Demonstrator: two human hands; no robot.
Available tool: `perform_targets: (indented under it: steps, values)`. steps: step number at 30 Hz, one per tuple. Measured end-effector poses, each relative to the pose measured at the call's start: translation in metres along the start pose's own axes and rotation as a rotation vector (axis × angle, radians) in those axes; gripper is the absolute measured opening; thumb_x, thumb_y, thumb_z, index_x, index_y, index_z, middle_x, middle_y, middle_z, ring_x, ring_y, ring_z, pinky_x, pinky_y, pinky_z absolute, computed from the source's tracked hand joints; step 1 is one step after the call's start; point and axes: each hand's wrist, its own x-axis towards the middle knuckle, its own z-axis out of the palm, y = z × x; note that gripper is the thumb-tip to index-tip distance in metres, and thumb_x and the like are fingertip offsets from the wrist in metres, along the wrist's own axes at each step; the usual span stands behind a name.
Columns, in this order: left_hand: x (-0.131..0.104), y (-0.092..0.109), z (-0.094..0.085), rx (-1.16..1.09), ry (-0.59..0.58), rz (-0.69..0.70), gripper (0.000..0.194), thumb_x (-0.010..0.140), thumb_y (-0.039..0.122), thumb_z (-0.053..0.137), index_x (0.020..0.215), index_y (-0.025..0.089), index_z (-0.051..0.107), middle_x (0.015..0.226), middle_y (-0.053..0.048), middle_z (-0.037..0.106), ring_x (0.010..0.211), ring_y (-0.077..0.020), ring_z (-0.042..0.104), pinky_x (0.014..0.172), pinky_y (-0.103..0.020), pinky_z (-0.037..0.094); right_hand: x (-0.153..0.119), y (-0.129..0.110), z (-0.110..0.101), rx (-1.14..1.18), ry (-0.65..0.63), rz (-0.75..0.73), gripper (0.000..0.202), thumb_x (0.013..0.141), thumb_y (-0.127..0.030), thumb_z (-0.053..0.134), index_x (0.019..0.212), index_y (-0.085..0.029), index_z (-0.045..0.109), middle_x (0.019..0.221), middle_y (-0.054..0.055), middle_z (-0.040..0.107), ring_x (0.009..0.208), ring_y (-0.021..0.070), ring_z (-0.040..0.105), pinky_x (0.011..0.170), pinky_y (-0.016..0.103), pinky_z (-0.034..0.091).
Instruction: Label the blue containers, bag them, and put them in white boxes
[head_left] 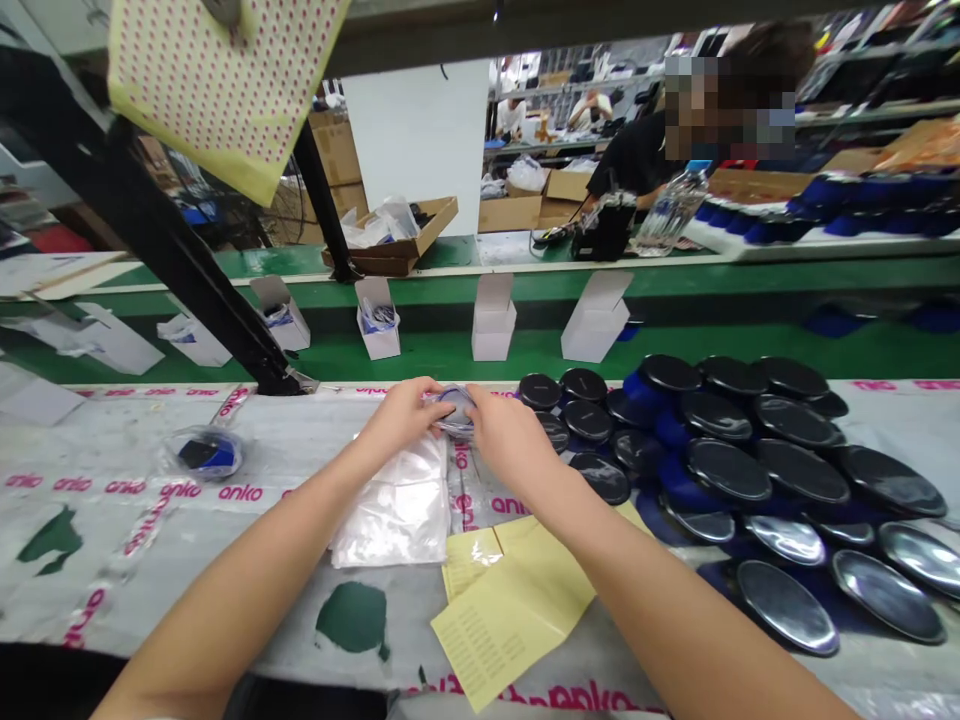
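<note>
Workshop with a green bench (pixel 435 340) running across the middle; shelving and a person in a dark top (pixel 630 155) beyond it.

Front table (pixel 45 610): pale covering, pink "anko" lettering, some torn patches showing green.

On the green bench: a row of small white boxes, several with flaps raised, one (pixel 495 325) roughly straight ahead of the hands. Behind the row, an open cardboard tray (pixel 431 228) with clear plastic in it; to its right, a clear bottle (pixel 671 212) with a blue cap.

In hand: one round item (pixel 457 412), grey face, bluish edge, held above the back part of the front table. Left hand (pixel 405 412): fingers closed on the item's left side, thumb against it. Right hand (pixel 508 432): fingers bent in and closed on its right side; some fingertips hidden.

Below the hands: a pile of clear plastic bags (pixel 397 510), just left of several overlapping yellow sheets (pixel 517 610), printed.

Right: many black-topped round pieces (pixel 727 470) with blue beneath, crowded together, some stacked.

Left, well apart: one blue-and-black piece (pixel 210 453) in clear plastic.

Overhead, upper left: a yellow sheet (pixel 225 90) with rows of red dots.
</note>
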Motion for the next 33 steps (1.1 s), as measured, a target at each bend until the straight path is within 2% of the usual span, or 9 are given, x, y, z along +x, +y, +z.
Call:
perform_targets:
  steps: [4, 8, 11, 13, 16, 19, 25, 30, 33]
  values:
    - [0.007, 0.006, -0.005, 0.080, 0.090, 0.111, 0.004, 0.079, 0.018, 0.064, 0.080, 0.019, 0.068, 0.082, -0.001, 0.073, 0.056, -0.0147, 0.064, 0.064, -0.028, 0.050, 0.008, -0.012, -0.004, -0.060, -0.026, -0.069, 0.040, 0.093, -0.032, 0.062, 0.129, -0.015, 0.059, 0.133, 0.019, 0.060, 0.114, 0.0312, 0.065, 0.080, 0.035, 0.048]
    - [0.006, 0.008, -0.010, 0.080, 0.179, 0.166, 0.015, 0.078, 0.019, 0.063, 0.093, 0.020, 0.068, 0.099, -0.003, 0.074, 0.069, -0.0161, 0.067, 0.071, -0.029, 0.053, 0.026, -0.017, -0.009, -0.080, -0.115, -0.132, 0.041, 0.082, -0.037, 0.073, 0.116, -0.016, 0.062, 0.111, 0.013, 0.070, 0.100, 0.0284, 0.069, 0.073, 0.032, 0.048]
    - [-0.003, 0.004, -0.020, 0.004, 0.277, 0.123, 0.031, 0.084, 0.035, 0.063, 0.110, 0.018, 0.063, 0.084, -0.003, 0.072, 0.063, -0.0181, 0.067, 0.065, -0.031, 0.054, 0.046, -0.012, -0.029, -0.085, -0.138, -0.141, 0.032, 0.076, -0.038, 0.076, 0.099, -0.019, 0.064, 0.095, 0.010, 0.073, 0.086, 0.0262, 0.069, 0.066, 0.030, 0.046]
    - [-0.011, -0.001, -0.029, -0.054, 0.329, 0.093, 0.038, 0.084, 0.044, 0.064, 0.113, 0.018, 0.062, 0.078, -0.002, 0.070, 0.063, -0.0189, 0.068, 0.063, -0.031, 0.054, 0.063, -0.004, -0.049, -0.082, -0.089, -0.126, 0.038, 0.074, -0.042, 0.077, 0.101, -0.020, 0.062, 0.092, 0.008, 0.073, 0.080, 0.0245, 0.068, 0.063, 0.030, 0.045]
    - [-0.025, -0.009, -0.041, 0.002, 0.210, 0.064, 0.033, 0.081, 0.044, 0.066, 0.102, 0.018, 0.066, 0.090, -0.006, 0.074, 0.074, -0.0210, 0.071, 0.071, -0.033, 0.056, 0.090, 0.007, -0.076, -0.115, 0.116, -0.080, 0.050, 0.086, -0.040, 0.064, 0.126, -0.015, 0.049, 0.109, 0.014, 0.070, 0.091, 0.0281, 0.065, 0.072, 0.035, 0.047]
    - [-0.036, -0.014, -0.050, 0.195, 0.023, 0.055, 0.030, 0.078, 0.041, 0.070, 0.098, 0.020, 0.070, 0.106, -0.010, 0.076, 0.097, -0.0279, 0.070, 0.087, -0.040, 0.055, 0.114, 0.017, -0.080, -0.182, 0.279, -0.071, 0.047, 0.093, -0.029, 0.051, 0.135, -0.009, 0.041, 0.129, 0.023, 0.058, 0.113, 0.0329, 0.056, 0.088, 0.042, 0.044]
    - [-0.041, -0.017, -0.066, 0.409, -0.147, 0.075, 0.032, 0.082, 0.042, 0.066, 0.106, 0.021, 0.070, 0.115, -0.010, 0.074, 0.105, -0.0293, 0.067, 0.094, -0.042, 0.052, 0.140, 0.023, -0.053, -0.285, 0.139, -0.062, 0.035, 0.092, -0.032, 0.058, 0.120, -0.011, 0.062, 0.117, 0.019, 0.066, 0.117, 0.0354, 0.050, 0.093, 0.047, 0.045]
    - [-0.044, -0.020, -0.078, 0.485, -0.222, 0.048, 0.036, 0.080, 0.042, 0.067, 0.109, 0.021, 0.071, 0.117, -0.010, 0.074, 0.106, -0.0293, 0.067, 0.094, -0.040, 0.051, 0.109, 0.012, -0.064, -0.382, 0.065, -0.021, 0.031, 0.094, -0.027, 0.056, 0.118, -0.012, 0.067, 0.142, 0.022, 0.051, 0.133, 0.0424, 0.039, 0.100, 0.059, 0.039]
    - [-0.047, -0.021, -0.082, 0.507, -0.244, 0.017, 0.037, 0.077, 0.034, 0.068, 0.111, 0.021, 0.070, 0.118, -0.009, 0.073, 0.107, -0.0289, 0.066, 0.093, -0.037, 0.049, 0.057, 0.014, -0.067, -0.420, -0.001, -0.070, 0.031, 0.090, -0.031, 0.063, 0.114, -0.013, 0.069, 0.123, 0.022, 0.062, 0.122, 0.0427, 0.047, 0.093, 0.060, 0.041]
